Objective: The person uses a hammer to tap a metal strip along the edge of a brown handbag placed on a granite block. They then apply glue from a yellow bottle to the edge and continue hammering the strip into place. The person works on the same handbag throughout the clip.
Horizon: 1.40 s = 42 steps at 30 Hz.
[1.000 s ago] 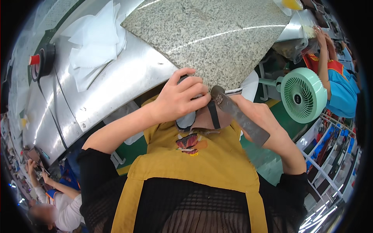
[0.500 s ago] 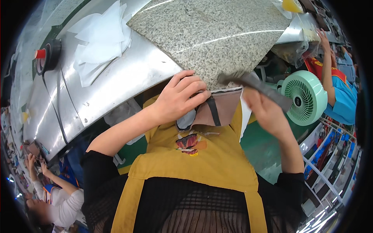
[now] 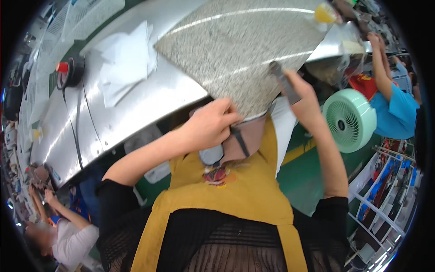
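My left hand [image 3: 212,121] is closed on the upper edge of a brownish-pink leather-like piece [image 3: 235,146], at the near corner of a speckled stone slab [image 3: 235,50]. A black strip [image 3: 240,141] crosses the piece, and a grey rounded part [image 3: 211,155] hangs beside it below my fingers. Wrapped round the handle of a dark hammer [image 3: 286,85], my right hand [image 3: 309,105] holds it over the right side of the slab, off the piece. Motion blurs the slab, and my left fingertips are partly hidden.
White sheets [image 3: 124,63] lie on the metal table [image 3: 158,109] at left, near a black round device with a red knob [image 3: 62,68]. A mint-green fan [image 3: 349,120] stands at right. Co-workers are at far left and right; a yellow object [image 3: 325,13] sits on the slab's far edge.
My right hand and the hammer have risen away from the slab's near corner, and the hammer has turned. My left hand has shifted slightly nearer, its fingers more curled. The whole view has tilted.
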Each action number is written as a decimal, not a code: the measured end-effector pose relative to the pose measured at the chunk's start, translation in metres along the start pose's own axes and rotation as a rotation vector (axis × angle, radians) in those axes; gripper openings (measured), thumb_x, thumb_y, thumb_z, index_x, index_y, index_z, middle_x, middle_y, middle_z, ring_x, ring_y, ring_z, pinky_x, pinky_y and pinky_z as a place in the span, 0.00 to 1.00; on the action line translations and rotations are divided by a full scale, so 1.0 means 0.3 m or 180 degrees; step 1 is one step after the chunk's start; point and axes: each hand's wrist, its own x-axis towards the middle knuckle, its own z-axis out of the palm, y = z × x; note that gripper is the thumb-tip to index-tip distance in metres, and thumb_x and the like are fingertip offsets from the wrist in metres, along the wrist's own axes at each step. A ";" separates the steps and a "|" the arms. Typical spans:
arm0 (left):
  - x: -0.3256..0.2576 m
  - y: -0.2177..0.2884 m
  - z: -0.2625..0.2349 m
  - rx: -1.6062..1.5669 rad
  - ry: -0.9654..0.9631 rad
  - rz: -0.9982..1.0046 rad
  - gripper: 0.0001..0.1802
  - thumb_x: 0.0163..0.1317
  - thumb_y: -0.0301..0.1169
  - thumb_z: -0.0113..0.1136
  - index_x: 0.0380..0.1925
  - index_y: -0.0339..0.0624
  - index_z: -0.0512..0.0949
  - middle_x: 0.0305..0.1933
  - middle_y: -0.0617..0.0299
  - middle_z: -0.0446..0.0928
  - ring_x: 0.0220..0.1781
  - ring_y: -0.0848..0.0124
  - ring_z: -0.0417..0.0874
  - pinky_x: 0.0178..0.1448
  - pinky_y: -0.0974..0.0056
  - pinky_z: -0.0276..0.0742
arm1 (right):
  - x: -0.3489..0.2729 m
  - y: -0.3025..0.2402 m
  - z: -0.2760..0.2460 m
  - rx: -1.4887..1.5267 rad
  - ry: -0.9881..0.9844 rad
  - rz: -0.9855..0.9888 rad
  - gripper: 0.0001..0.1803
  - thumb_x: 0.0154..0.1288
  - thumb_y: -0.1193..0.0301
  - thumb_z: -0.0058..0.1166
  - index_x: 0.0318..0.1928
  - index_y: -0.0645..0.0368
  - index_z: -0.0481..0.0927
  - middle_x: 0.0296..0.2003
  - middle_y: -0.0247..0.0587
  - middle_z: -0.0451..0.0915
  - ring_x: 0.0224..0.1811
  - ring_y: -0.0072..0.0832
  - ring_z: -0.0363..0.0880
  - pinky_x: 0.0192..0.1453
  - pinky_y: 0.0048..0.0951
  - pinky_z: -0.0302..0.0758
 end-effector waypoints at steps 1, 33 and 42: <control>0.021 -0.013 0.002 0.0028 0.0033 0.0165 0.19 0.47 0.19 0.55 0.42 0.42 0.79 0.43 0.55 0.72 0.44 0.57 0.75 0.48 0.57 0.74 | -0.009 0.033 0.018 -0.0352 0.0280 -0.0395 0.13 0.62 0.75 0.53 0.47 0.60 0.76 0.39 0.52 0.80 0.40 0.49 0.80 0.42 0.38 0.77; -0.012 0.296 -0.382 -0.1813 -0.1659 -0.1048 0.13 0.66 0.37 0.59 0.37 0.37 0.80 0.31 0.72 0.75 0.36 0.85 0.71 0.41 0.74 0.68 | -0.183 -0.479 -0.118 0.0077 -0.1265 -0.1290 0.15 0.67 0.57 0.49 0.39 0.54 0.80 0.29 0.46 0.79 0.35 0.45 0.78 0.38 0.42 0.72; -0.017 0.420 -0.385 -0.0699 -0.0870 -0.0248 0.10 0.65 0.36 0.58 0.36 0.41 0.78 0.29 0.64 0.75 0.40 0.76 0.76 0.42 0.70 0.71 | -0.151 -0.481 -0.190 -0.0291 -0.0902 -0.2083 0.09 0.65 0.61 0.54 0.37 0.51 0.81 0.22 0.35 0.74 0.28 0.33 0.75 0.40 0.32 0.69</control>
